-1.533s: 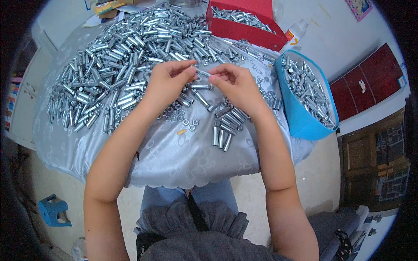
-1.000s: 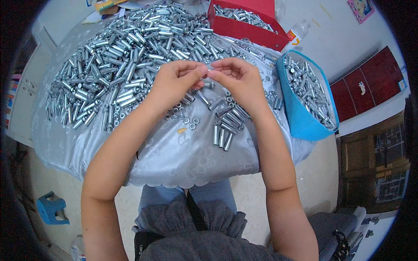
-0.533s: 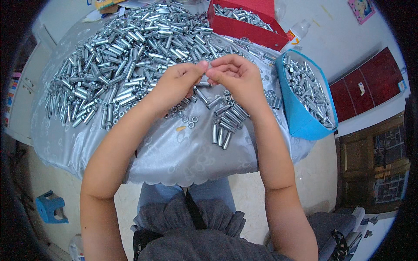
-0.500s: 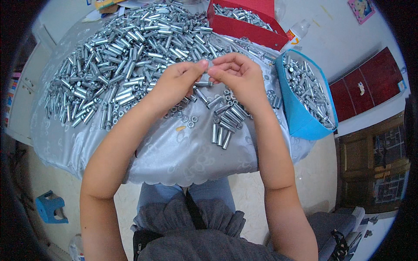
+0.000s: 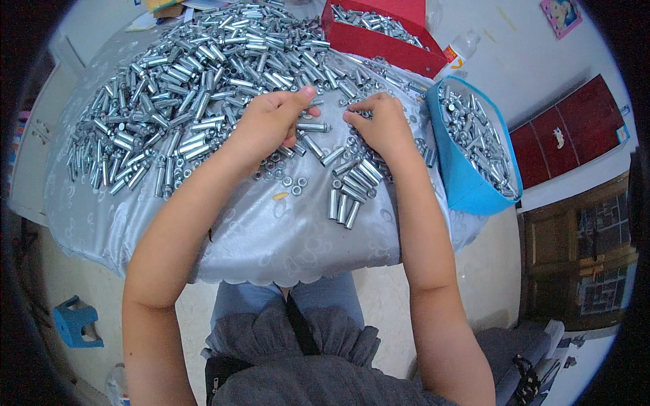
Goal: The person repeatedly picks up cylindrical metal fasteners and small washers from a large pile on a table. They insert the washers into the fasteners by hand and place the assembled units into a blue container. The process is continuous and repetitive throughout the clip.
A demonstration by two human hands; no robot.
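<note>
My left hand (image 5: 267,125) is closed over the table's middle, and a thin metal bolt (image 5: 313,103) pokes out between its thumb and fingers; the rest of the bolt is hidden. To its right, my right hand (image 5: 382,125) is bent into a pinch beside some loose nuts and washers (image 5: 353,143); whatever its fingertips hold is too small to make out. A single bolt with a sleeve (image 5: 313,126) lies just right of my left hand. Nearer me, several shiny metal sleeves (image 5: 353,186) lie side by side, and a few nuts (image 5: 292,183) rest on the cloth.
A large heap of metal sleeve bolts (image 5: 196,74) covers the table's far left. A red box (image 5: 386,44) and a blue fabric bin (image 5: 477,183), both holding metal parts, stand at the far right and right. Behind them is a plastic bottle (image 5: 464,46). A silvery tablecloth (image 5: 291,237) covers the table.
My hands were together at the fingertips and are now apart. The right hand has moved right and slightly down toward the loose nuts; the left has shifted little.
</note>
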